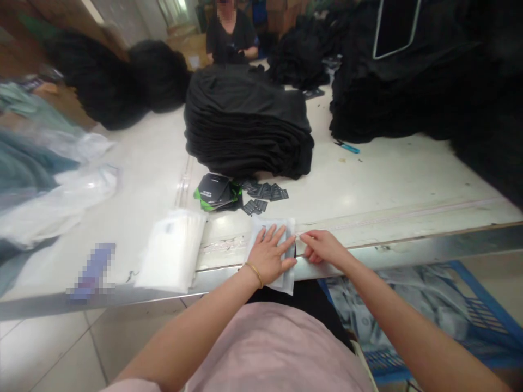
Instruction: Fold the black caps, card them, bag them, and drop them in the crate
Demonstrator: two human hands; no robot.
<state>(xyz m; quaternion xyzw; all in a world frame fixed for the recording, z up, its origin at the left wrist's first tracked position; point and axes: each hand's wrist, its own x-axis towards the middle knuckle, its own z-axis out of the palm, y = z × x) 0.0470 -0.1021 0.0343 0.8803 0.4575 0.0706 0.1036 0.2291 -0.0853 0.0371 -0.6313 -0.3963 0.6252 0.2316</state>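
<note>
My left hand lies flat with its fingers spread on a whitish plastic bag at the table's front edge. Just to the right, my right hand is closed, thumb and forefinger pinched beside the bag's edge; whatever they hold is too small to make out. A stack of pale plastic bags is to the left of my left hand. Beyond the hands sit a pile of black and green cards and several small dark labels.
Behind the cards stands a tall stack of folded black garments. A blue-handled thread snipper lies to its right, before more black cloth. A person is across the table. Below at right is a blue crate of packed bags.
</note>
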